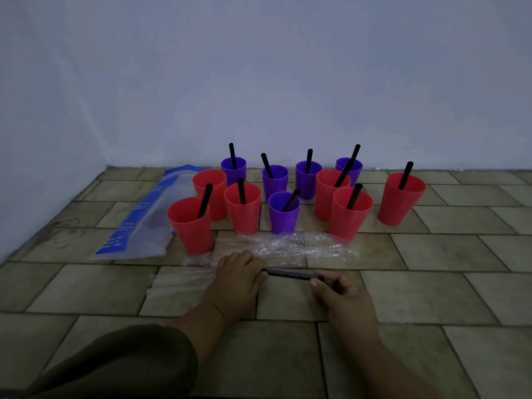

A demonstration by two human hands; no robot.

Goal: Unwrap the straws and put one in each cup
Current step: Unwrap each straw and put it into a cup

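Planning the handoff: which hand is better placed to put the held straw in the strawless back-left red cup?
Probably left: the left hand grips the straw on the side nearer that red cup.

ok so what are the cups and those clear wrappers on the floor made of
Red cups and purple cups: probably moulded plastic, given the uniform opaque colour, thin rims and dull sheen. Clear wrappers: thin plastic film, see-through, crinkled, glinting.
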